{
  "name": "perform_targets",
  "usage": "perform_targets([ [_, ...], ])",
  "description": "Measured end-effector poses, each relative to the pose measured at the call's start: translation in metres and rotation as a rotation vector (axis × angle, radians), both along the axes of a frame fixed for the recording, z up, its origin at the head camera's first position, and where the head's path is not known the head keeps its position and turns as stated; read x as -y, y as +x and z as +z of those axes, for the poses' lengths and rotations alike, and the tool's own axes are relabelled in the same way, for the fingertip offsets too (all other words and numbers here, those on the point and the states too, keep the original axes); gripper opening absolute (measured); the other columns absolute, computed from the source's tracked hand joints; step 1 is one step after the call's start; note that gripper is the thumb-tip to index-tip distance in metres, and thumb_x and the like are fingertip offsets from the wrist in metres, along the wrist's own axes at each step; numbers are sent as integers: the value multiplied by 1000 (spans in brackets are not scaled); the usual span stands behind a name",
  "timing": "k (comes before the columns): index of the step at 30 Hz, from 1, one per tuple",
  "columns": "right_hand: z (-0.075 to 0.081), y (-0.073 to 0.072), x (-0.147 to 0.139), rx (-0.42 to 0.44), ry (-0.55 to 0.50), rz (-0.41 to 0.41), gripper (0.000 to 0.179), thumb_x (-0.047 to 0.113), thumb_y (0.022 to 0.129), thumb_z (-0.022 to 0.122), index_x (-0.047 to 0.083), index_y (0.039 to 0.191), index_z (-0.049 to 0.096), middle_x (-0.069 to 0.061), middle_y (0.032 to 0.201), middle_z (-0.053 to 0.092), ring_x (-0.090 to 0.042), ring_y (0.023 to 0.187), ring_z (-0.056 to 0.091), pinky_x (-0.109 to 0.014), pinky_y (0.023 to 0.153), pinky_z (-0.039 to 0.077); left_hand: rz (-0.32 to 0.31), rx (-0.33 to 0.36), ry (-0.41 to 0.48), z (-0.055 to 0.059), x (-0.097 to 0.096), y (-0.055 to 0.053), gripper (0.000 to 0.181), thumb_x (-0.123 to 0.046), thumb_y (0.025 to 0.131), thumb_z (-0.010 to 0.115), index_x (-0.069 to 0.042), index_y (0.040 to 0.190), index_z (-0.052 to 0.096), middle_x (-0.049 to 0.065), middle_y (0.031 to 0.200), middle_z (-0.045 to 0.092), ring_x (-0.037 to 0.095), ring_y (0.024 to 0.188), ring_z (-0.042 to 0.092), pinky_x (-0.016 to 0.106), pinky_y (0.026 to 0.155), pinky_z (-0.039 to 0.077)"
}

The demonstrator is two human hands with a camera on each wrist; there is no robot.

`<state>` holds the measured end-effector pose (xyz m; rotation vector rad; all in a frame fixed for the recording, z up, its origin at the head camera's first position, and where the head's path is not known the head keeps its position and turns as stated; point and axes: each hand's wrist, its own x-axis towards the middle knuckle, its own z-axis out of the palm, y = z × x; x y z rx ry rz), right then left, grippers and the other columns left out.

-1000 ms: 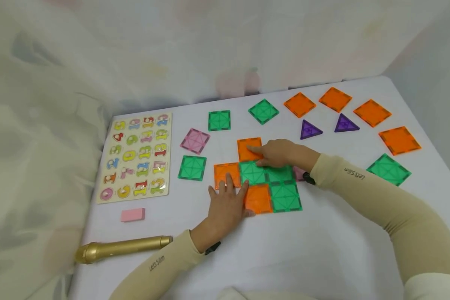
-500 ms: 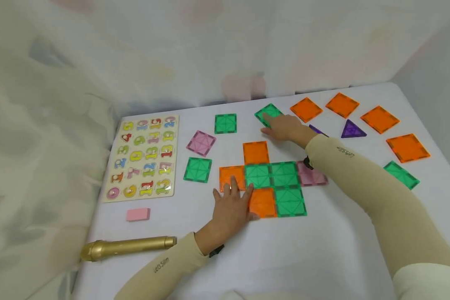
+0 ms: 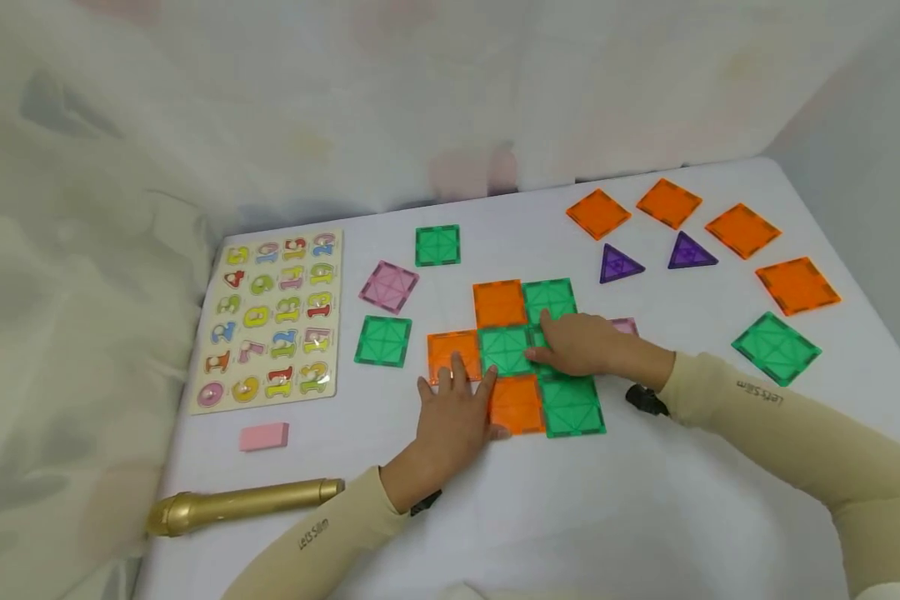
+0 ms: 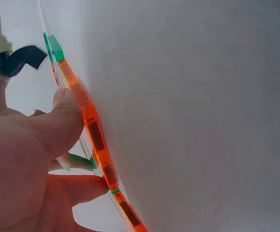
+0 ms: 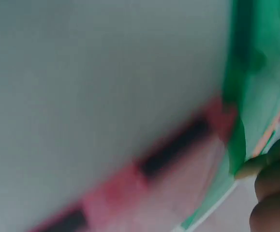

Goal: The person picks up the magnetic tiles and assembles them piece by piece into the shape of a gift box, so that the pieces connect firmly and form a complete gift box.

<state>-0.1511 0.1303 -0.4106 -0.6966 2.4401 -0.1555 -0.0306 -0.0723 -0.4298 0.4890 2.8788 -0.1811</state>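
Note:
My left hand (image 3: 453,421) rests with spread fingers on two orange square magnetic tiles (image 3: 513,405), the left one (image 3: 441,346) and the lower one, in the head view. In the left wrist view, the hand's thumb and a finger touch an orange tile's edge (image 4: 96,135). My right hand (image 3: 581,343) has its index fingertip on a green square tile (image 3: 555,293), right of the upper orange tile (image 3: 499,303). It partly covers another green tile and a pink tile (image 3: 625,325). More joined green tiles (image 3: 573,407) lie below and beside. Right wrist view is blurred.
Loose green (image 3: 384,341) and pink (image 3: 389,287) tiles lie left, near a number puzzle board (image 3: 264,317). A pink block (image 3: 264,437) and gold microphone (image 3: 243,505) lie front left. Several orange tiles (image 3: 742,231), purple triangles (image 3: 619,264) and a green tile (image 3: 777,348) lie right.
My right hand reached from the upper orange tile to the green tile at the back, then drew it forward beside that orange tile. My left hand stays on the orange tiles.

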Motion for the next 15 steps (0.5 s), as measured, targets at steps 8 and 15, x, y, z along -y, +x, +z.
perform_targets([
  [8, -1, 8, -4, -9, -118, -8, 75, 49, 99, 44, -9, 145, 32, -27, 130, 57, -33, 106, 63, -49, 88, 53, 5, 17, 36, 1, 2, -1, 85, -72, 78, 55, -25, 147, 41, 27, 144, 42, 43, 120, 48, 64, 94, 43],
  [15, 11, 25, -38, -66, -138, 54, 68, 43, 95, 56, 7, 149, 35, -10, 82, 68, -19, 67, 59, -33, 57, 48, 199, -60, 224, 15, 46, -30, 76, -48, 88, 65, -2, 143, 42, 26, 149, 36, 44, 132, 39, 60, 110, 31],
])
